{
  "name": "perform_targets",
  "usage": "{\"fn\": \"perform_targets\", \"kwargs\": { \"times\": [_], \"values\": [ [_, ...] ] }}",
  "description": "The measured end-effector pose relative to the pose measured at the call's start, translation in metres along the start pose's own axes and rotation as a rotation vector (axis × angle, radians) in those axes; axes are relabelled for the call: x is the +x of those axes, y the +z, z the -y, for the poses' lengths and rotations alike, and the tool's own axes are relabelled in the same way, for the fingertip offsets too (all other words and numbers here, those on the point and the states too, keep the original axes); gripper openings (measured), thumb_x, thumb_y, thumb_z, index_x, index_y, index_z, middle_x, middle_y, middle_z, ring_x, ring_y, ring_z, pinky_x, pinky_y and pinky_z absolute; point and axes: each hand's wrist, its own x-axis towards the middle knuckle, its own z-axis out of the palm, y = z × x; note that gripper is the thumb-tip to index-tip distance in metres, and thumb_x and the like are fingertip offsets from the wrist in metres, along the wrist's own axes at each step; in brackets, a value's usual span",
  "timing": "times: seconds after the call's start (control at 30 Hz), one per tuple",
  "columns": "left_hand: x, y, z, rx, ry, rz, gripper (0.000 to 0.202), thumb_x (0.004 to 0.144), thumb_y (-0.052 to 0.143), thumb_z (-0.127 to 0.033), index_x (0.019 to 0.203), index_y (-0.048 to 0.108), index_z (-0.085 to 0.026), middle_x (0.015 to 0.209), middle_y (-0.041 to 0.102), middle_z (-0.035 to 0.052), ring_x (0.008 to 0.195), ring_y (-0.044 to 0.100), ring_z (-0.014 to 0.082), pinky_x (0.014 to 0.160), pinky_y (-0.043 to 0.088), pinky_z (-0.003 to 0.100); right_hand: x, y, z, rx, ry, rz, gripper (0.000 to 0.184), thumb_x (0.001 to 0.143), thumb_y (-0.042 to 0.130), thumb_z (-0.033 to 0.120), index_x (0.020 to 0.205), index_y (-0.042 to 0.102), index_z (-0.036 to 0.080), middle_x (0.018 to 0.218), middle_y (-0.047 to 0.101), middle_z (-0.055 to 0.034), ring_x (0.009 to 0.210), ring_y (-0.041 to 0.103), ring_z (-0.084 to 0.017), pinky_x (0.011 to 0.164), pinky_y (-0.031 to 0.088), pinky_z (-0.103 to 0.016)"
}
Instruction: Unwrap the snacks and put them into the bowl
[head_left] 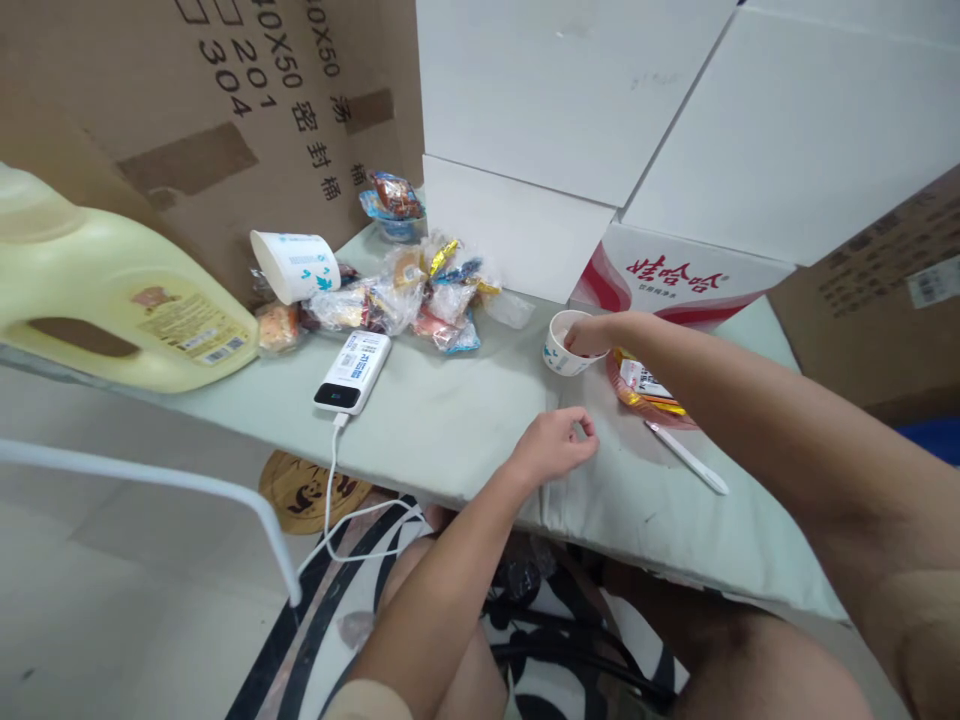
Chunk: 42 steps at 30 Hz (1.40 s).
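My right hand reaches down into a white paper cup with a blue-green leaf print, standing upright on the table. Its fingers look bent together inside the rim; the fingertips and anything between them are hidden. My left hand hovers over the table edge in front of the cup, fingers curled in toward the thumb and nothing visible in them. Right of the cup, partly under my right forearm, lies an orange-and-red snack packet. A white capped pen or similar slim stick rests beside it.
A white power bank with a cable lies left of my hands. Behind it are wrapped snacks and wrappers and a tipped paper cup. A yellow jug stands at left. White boxes and cardboard line the back.
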Motion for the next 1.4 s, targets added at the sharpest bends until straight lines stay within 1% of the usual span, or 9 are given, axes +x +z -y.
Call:
{"fn": "perform_targets", "kwargs": {
  "times": [0.1,0.3,0.43,0.57,0.77,1.03,1.1,1.23,1.4],
  "values": [
    [0.001,0.004,-0.003,-0.112,0.001,0.107,0.011,0.075,0.062,-0.029,0.077,0.058,-0.019,0.047,0.046,-0.009,0.044,0.041,0.0076,0.05,0.033,0.021,-0.022,-0.012,0.004,-0.078,0.013,0.139,0.012,0.079,0.07,0.009,0.089,0.07,0.015,0.076,0.069,-0.0024,0.068,0.063,-0.014,0.065,0.053,-0.026],
    [0.0,0.01,-0.009,-0.197,-0.021,0.277,0.027,0.078,0.067,-0.036,0.096,0.065,-0.015,0.05,0.052,-0.0065,0.046,0.048,0.0082,0.048,0.035,0.019,-0.044,-0.022,0.034,-0.03,-0.083,-0.098,0.036,0.079,0.051,0.008,0.112,0.065,0.016,0.091,0.068,-0.0052,0.076,0.059,-0.014,0.067,0.047,-0.023],
    [0.001,0.01,-0.008,-0.129,-0.081,0.316,0.04,0.082,0.064,-0.037,0.116,0.066,-0.016,0.063,0.065,-0.0022,0.049,0.05,0.0083,0.051,0.043,0.021,-0.033,0.009,0.084,0.05,-0.248,-0.056,0.043,0.077,0.053,0.012,0.116,0.066,0.022,0.105,0.069,-0.0031,0.083,0.061,-0.015,0.073,0.049,-0.024],
    [0.0,0.009,-0.003,0.077,-0.048,0.289,0.032,0.082,0.063,-0.033,0.11,0.07,-0.019,0.071,0.07,0.0006,0.06,0.062,0.0132,0.06,0.049,0.024,-0.008,0.05,0.131,0.239,-0.328,0.039,0.048,0.07,0.061,0.01,0.116,0.067,0.023,0.107,0.07,-0.003,0.089,0.063,-0.018,0.08,0.051,-0.028],
    [-0.007,0.003,0.005,0.448,0.039,0.157,0.031,0.083,0.059,-0.034,0.108,0.071,-0.019,0.091,0.075,0.0083,0.092,0.07,0.0265,0.08,0.053,0.034,0.011,0.078,0.151,0.376,-0.255,0.02,0.044,0.079,0.056,0.014,0.122,0.063,0.022,0.084,0.066,-0.0003,0.07,0.063,-0.015,0.067,0.052,-0.026],
    [-0.008,0.002,0.003,0.574,-0.015,0.167,0.039,0.087,0.051,-0.039,0.12,0.068,-0.027,0.093,0.075,0.0054,0.094,0.07,0.0245,0.087,0.055,0.036,-0.026,0.059,0.126,0.865,-0.204,-0.033,0.01,0.082,0.059,0.028,0.091,0.059,0.023,0.072,0.055,0.005,0.05,0.047,-0.007,0.046,0.036,-0.019],
    [-0.008,0.005,0.004,0.578,-0.002,0.157,0.038,0.087,0.052,-0.038,0.119,0.069,-0.027,0.094,0.075,0.0057,0.097,0.069,0.0254,0.088,0.054,0.037,-0.044,0.053,0.112,0.942,-0.19,-0.043,0.014,0.082,0.062,0.036,0.085,0.055,0.024,0.069,0.051,0.0053,0.052,0.047,-0.008,0.046,0.036,-0.019],
    [-0.008,0.007,0.003,0.561,-0.004,0.17,0.034,0.087,0.052,-0.035,0.115,0.07,-0.026,0.09,0.075,0.0056,0.098,0.068,0.0266,0.087,0.054,0.038,-0.112,0.04,0.062,1.036,-0.303,-0.106,0.027,0.077,0.073,0.04,0.084,0.051,0.025,0.07,0.05,0.0059,0.057,0.047,-0.009,0.053,0.041,-0.021],
    [0.003,0.008,0.004,0.38,0.008,0.082,0.026,0.087,0.05,-0.028,0.099,0.072,-0.021,0.077,0.073,0.0023,0.08,0.069,0.02,0.079,0.053,0.032,-0.219,0.047,-0.03,1.027,-0.39,-0.392,0.031,0.081,0.075,0.04,0.095,0.049,0.03,0.074,0.056,0.0056,0.058,0.053,-0.011,0.054,0.045,-0.023]
  ]
}}
